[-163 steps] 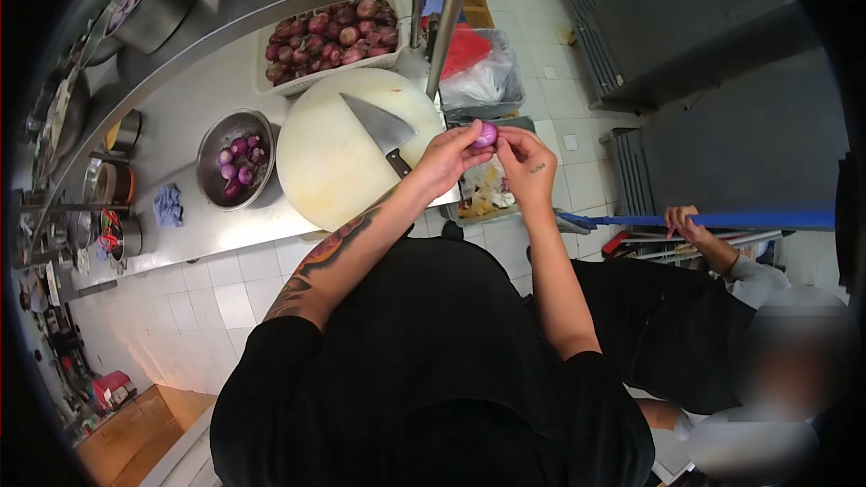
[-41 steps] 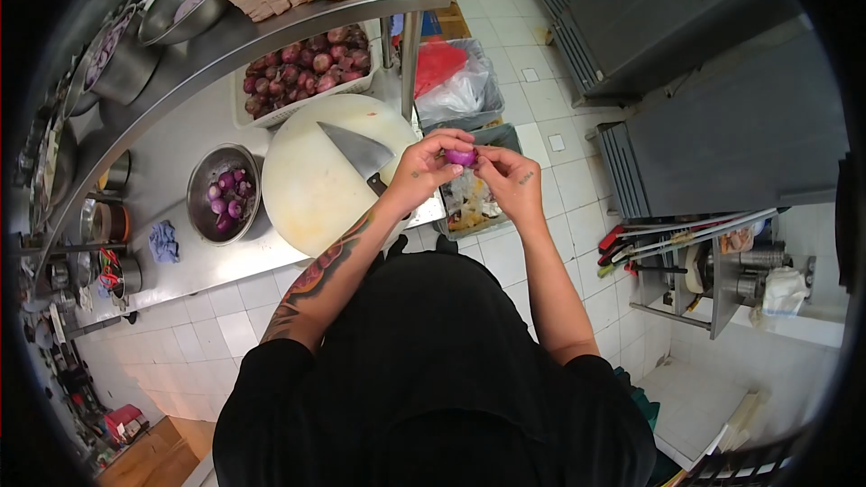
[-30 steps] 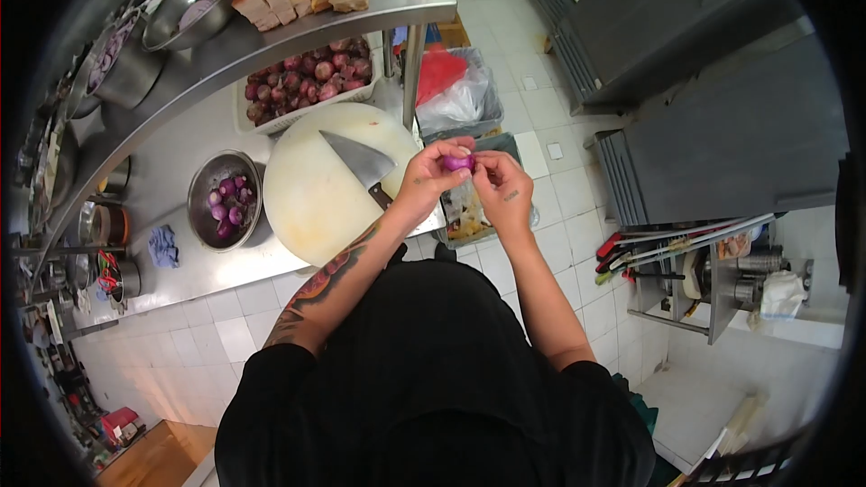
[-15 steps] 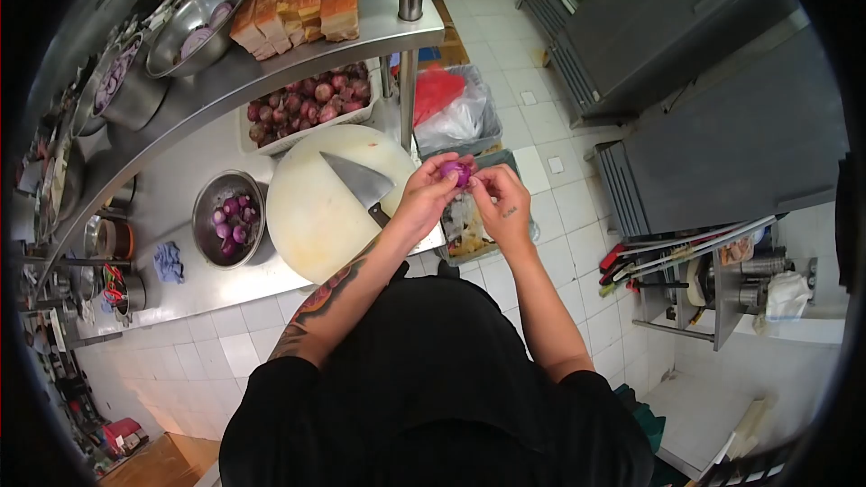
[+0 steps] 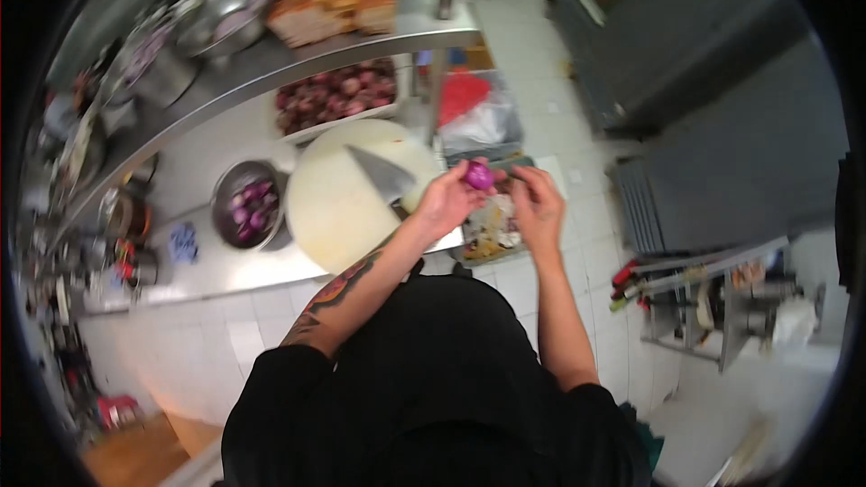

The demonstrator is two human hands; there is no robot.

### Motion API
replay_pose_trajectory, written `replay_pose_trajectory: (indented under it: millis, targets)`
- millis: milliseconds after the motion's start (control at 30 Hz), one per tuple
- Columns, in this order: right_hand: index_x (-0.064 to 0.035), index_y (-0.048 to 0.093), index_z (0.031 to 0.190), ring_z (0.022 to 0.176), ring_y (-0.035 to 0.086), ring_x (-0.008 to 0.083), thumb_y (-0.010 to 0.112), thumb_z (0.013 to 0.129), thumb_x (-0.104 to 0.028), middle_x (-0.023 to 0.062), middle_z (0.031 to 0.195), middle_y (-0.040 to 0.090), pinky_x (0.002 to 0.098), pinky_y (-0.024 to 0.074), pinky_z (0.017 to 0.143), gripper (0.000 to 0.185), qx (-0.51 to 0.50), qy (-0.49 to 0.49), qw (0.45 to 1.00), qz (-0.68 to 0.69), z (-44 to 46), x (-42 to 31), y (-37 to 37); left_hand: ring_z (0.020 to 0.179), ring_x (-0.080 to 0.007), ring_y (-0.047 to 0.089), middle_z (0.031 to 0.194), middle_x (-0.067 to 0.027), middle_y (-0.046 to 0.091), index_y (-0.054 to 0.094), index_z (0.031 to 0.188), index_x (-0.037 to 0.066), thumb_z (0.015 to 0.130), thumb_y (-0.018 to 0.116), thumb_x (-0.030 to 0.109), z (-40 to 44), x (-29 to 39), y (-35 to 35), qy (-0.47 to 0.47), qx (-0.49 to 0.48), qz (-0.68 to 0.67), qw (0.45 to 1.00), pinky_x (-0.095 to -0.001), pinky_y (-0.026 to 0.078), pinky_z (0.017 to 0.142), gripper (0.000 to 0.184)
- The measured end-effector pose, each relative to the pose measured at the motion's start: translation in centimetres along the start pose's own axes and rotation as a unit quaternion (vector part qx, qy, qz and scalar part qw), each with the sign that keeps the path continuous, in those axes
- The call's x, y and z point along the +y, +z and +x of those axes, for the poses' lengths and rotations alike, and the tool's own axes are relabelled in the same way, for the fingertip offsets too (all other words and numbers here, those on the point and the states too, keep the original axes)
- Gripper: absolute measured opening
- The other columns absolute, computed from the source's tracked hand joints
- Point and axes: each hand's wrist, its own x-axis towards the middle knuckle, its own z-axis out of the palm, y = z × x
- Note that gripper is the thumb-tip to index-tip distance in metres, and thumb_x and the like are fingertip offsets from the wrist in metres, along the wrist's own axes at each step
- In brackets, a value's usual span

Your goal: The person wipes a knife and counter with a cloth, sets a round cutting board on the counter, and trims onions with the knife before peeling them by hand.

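Observation:
My left hand [image 5: 451, 200] is closed around a purple-red onion [image 5: 479, 175], smooth and shiny, held up past the front corner of the counter. Just to its right, apart from the onion, is my right hand [image 5: 539, 212], its fingers bent in toward the thumb; any scrap pinched there is too blurred to make out. Below both hands stands a bin of scraps and peelings [image 5: 494, 227]. Left of them a round white cutting board [image 5: 329, 203] lies on the counter, with a wide-bladed knife [image 5: 383, 173] resting on it.
A metal bowl of peeled onions [image 5: 255, 206] sits left of the board. Behind the board is a crate of unpeeled onions [image 5: 338, 95]. Slabs of meat [image 5: 334, 2] and metal bowls [image 5: 230, 18] occupy the raised shelf [image 5: 307, 68]. A blue cloth [image 5: 184, 243] lies on the counter.
My right hand has come away from the onion to the right, leaving it in my left hand alone. The whole view has shifted and blurred as the head moved.

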Motion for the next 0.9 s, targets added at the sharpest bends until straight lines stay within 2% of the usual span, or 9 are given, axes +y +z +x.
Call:
replay_pose_trajectory:
  millis: [100, 200, 333, 400, 533, 600, 733, 800, 900]
  targets:
    - [0.0016, 0.062, 0.084, 0.088, 0.065, 0.0197, 0.060, 0.088, 0.006, 0.0121, 0.096, 0.068, 0.0308, 0.0532, 0.080, 0.006, -0.011, -0.022, 1.000, -0.017, -1.2, 4.5, -1.6, 0.092, -0.0209, 0.067, 0.114, -0.0145, 0.069, 0.055, 0.139, 0.005, 0.109, 0.043, 0.044, -2.7, 2.5, -2.2, 0.022, -0.012, 0.058, 0.998, -0.0350, 0.054, 0.087, 0.051]
    - [0.0012, 0.060, 0.082, 0.083, 0.060, 0.0172, 0.057, 0.089, 0.005, 0.0101, 0.090, 0.064, 0.0295, 0.0499, 0.076, 0.009, -0.025, 0.070, 0.996, 0.055, -5.0, 8.2, -3.4, 0.092, -0.0184, 0.067, 0.109, -0.0116, 0.070, 0.055, 0.136, 0.005, 0.109, 0.044, 0.042, -8.1, 7.4, -7.6, 0.193, 0.081, 0.141, 0.968, -0.0360, 0.056, 0.083, 0.047]
    - [0.0015, 0.061, 0.081, 0.077, 0.057, 0.0168, 0.058, 0.094, 0.000, 0.0095, 0.085, 0.062, 0.0287, 0.0474, 0.072, 0.013, -0.076, 0.153, 0.982, 0.083, -10.3, 10.8, -4.0, 0.106, -0.0179, 0.064, 0.120, -0.0102, 0.066, 0.055, 0.139, 0.006, 0.104, 0.054, 0.025, -17.7, 14.9, -14.9, 0.410, 0.419, 0.289, 0.757, -0.0338, 0.054, 0.091, 0.040]
    - [0.0017, 0.061, 0.081, 0.075, 0.057, 0.0178, 0.059, 0.094, -0.002, 0.0098, 0.083, 0.061, 0.0294, 0.0471, 0.070, 0.014, -0.099, 0.152, 0.983, 0.041, -10.9, 10.4, -2.6, 0.109, -0.0173, 0.062, 0.122, -0.0111, 0.066, 0.058, 0.138, 0.003, 0.101, 0.060, 0.017, -20.5, 17.2, -20.2, 0.471, 0.476, 0.288, 0.685, -0.0315, 0.051, 0.096, 0.040]
    - [0.0006, 0.064, 0.083, 0.069, 0.059, 0.0254, 0.067, 0.095, -0.009, 0.0133, 0.078, 0.060, 0.0346, 0.0475, 0.065, 0.015, -0.171, 0.044, 0.982, -0.068, -8.8, 4.7, 3.5, 0.112, -0.0161, 0.063, 0.126, -0.0073, 0.067, 0.062, 0.136, 0.004, 0.102, 0.061, 0.011, -23.1, 16.8, -23.5, 0.454, 0.488, 0.403, 0.628, -0.0308, 0.051, 0.099, 0.034]
    - [-0.0005, 0.066, 0.087, 0.071, 0.062, 0.0295, 0.069, 0.093, -0.011, 0.0143, 0.082, 0.061, 0.0375, 0.0496, 0.066, 0.013, -0.209, -0.010, 0.977, -0.048, -7.3, 2.0, 7.1, 0.111, -0.0198, 0.063, 0.122, -0.0144, 0.067, 0.067, 0.126, 0.000, 0.098, 0.066, 0.012, -22.2, 15.1, -20.0, 0.407, 0.481, 0.512, 0.584, -0.0327, 0.050, 0.097, 0.030]
    - [-0.0046, 0.065, 0.108, 0.081, 0.065, 0.0331, 0.071, 0.090, -0.014, 0.0144, 0.096, 0.062, 0.0426, 0.0543, 0.072, 0.021, -0.280, -0.088, 0.953, -0.078, -5.7, -2.5, 13.3, 0.117, -0.0402, 0.062, 0.125, -0.0258, 0.064, 0.064, 0.125, -0.004, 0.095, 0.069, 0.015, -19.1, 12.4, -20.0, 0.387, 0.469, 0.651, 0.455, -0.0447, 0.049, 0.102, 0.036]
    - [-0.0097, 0.058, 0.130, 0.090, 0.066, 0.0356, 0.073, 0.087, -0.016, 0.0159, 0.105, 0.062, 0.0460, 0.0558, 0.078, 0.045, -0.294, -0.169, 0.924, -0.178, -5.2, -2.9, 15.4, 0.118, -0.0420, 0.061, 0.126, -0.0268, 0.063, 0.063, 0.126, -0.005, 0.095, 0.069, 0.016, -18.3, 12.4, -19.0, 0.385, 0.472, 0.638, 0.471, -0.0460, 0.048, 0.103, 0.038]
    - [-0.0134, 0.048, 0.145, 0.094, 0.066, 0.0377, 0.073, 0.084, -0.015, 0.0166, 0.106, 0.061, 0.0467, 0.0558, 0.082, 0.066, -0.339, -0.083, 0.905, -0.241, -4.2, -2.4, 17.3, 0.118, -0.0419, 0.061, 0.126, -0.0261, 0.064, 0.062, 0.126, -0.005, 0.095, 0.069, 0.017, -17.2, 14.1, -17.5, 0.380, 0.466, 0.630, 0.492, -0.0470, 0.048, 0.102, 0.039]
